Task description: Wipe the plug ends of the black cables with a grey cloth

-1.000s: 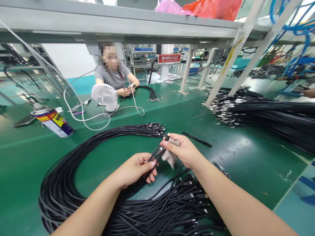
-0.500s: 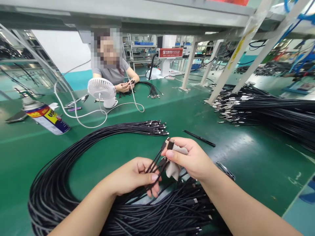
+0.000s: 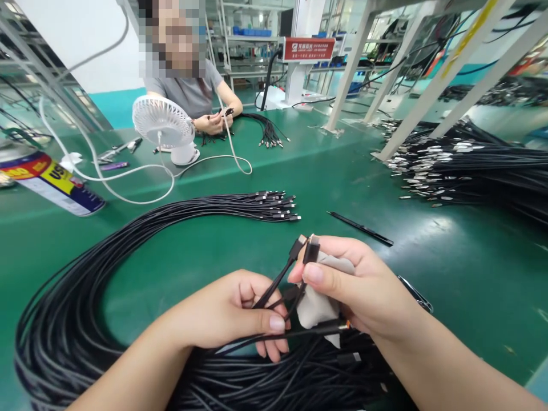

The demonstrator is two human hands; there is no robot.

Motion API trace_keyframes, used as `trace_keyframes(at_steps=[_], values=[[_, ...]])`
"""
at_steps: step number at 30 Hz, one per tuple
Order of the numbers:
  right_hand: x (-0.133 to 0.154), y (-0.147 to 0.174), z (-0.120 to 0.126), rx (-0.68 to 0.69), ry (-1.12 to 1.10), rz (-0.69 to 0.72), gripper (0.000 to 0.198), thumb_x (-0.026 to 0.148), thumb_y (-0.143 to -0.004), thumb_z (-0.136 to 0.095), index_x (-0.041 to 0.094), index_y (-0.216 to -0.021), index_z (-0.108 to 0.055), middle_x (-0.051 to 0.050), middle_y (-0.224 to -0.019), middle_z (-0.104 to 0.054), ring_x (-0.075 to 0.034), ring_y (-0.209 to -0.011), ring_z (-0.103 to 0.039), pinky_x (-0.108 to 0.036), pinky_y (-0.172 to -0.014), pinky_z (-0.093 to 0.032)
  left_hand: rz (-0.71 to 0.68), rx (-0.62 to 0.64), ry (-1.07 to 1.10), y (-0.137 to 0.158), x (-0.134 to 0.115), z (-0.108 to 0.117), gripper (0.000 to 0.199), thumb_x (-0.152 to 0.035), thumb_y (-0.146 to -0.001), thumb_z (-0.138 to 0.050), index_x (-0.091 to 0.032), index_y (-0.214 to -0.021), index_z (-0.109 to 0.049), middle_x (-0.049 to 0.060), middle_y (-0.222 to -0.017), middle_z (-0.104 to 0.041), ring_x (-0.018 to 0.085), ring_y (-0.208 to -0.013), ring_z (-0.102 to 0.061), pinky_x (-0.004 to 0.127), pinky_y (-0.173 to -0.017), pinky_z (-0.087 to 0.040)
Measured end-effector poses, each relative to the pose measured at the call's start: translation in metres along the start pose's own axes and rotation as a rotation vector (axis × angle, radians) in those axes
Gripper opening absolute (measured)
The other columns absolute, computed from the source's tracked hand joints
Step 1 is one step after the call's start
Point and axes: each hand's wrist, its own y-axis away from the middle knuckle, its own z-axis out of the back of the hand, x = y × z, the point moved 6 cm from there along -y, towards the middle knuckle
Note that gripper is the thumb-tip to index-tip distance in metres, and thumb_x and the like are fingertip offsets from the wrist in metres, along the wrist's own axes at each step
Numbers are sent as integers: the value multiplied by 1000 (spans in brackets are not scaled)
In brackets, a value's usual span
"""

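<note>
Green tabletop (image 3: 346,185) bears a curved bundle of black cables (image 3: 60,308), probably heavy together, each one light and springy. Above it, the left hand (image 3: 240,311) clamps several strands (image 3: 278,279) between thumb and fingers. The right hand (image 3: 355,279) pinches, thumb against fingers, a soft-looking grey cloth (image 3: 317,308) and one connector (image 3: 311,251); its stiff housing (image 3: 310,256) should grip best, its metal tip (image 3: 315,240) likely fragile

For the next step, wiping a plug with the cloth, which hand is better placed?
Probably the right hand: it holds the cloth and pinches a plug, while the left hand holds some cables.
</note>
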Motion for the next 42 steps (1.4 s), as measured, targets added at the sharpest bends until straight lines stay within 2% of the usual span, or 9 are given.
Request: trace_keyframes(at_steps=[9, 19, 25, 27, 31, 33, 37, 40, 42], values=[[-4, 3, -4, 9, -21, -86, 32, 42, -76, -77, 16, -73, -58, -1, -65, -67, -8, -48, -58, -16, -41, -46, 23, -1, 10, 0, 1, -1, 33, -43, -75, -79, -14, -74, -63, 3, -70, -71, 12, -62, -68, 20, -61, -54], [-1, 0, -3, 8, 4, -31, 29, 42, -78, -76, 16, -75, -64, -1, -65, -66, -10, -51, -62, -19, -46, -50, 11, -16, 9, -1, -4, -2, 36, -47, -74, -78, -13, -75, -65, 4, -73, -70, 13, -60, -68, 21, -59, -55], [3, -6, 0, 39, -57, 38, 19, 35, -80, -75, 17, -83, -70, 0, -69, -68, -10, -59, -63, -22, -58, -53, -67, -264, 64, -4, -6, 13, 38, -52, -78, -72, -15, -82, -61, 2, -66, -66, 16, -53, -67, 21, -48, -51], [0, -8, 3, 31, 5, 10, 21, 37, -81, -74, 17, -81, -69, 0, -71, -67, -10, -60, -61, -21, -58, -51, -93, -303, 100, -3, -5, 15, 37, -51, -80, -70, -16, -88, -61, 2, -70, -67, 17, -58, -68, 23, -54, -52], [-15, -13, 8, 65, 254, -126, 31, 45, -80, -71, 14, -79, -69, -3, -73, -66, -14, -68, -61, -25, -62, -50, -240, -359, 131, 0, -12, 17, 32, -44, -78, -76, -15, -86, -63, 6, -88, -70, 17, -83, -67, 27, -82, -51], [-21, -16, 5, 101, 312, -151, 32, 46, -81, -69, 15, -77, -68, -3, -76, -66, -15, -75, -61, -27, -71, -50, -317, -419, 135, 3, -18, 20, 31, -37, -75, -80, -16, -77, -58, 5, -90, -71, 15, -82, -65, 29, -85, -50], [-22, -21, -5, 124, 257, -68, 27, 44, -82, -67, 17, -78, -68, -3, -94, -68, -14, -91, -60, -28, -90, -44, -392, -514, 157, 7, -25, 24, 43, -23, -67, -86, -17, -63, -43, 5, -90, -73, 16, -83, -65, 30, -86, -49], [-27, -22, -5, 46, 254, -96, 26, 44, -81, -68, 18, -87, -69, -1, -88, -68, -14, -85, -59, -27, -83, -45, -435, -543, 190, 8, -25, 26, 45, -21, -67, -86, -18, -60, -42, 4, -85, -73, 18, -92, -66, 30, -90, -47], [-30, -22, -4, 12, 284, -140, 27, 44, -79, -70, 17, -83, -68, 0, -79, -66, -14, -78, -57, -27, -75, -45, -449, -556, 198, 9, -24, 28, 45, -21, -66, -86, -18, -60, -42, 1, -79, -71, 17, -88, -66, 28, -86, -47]])
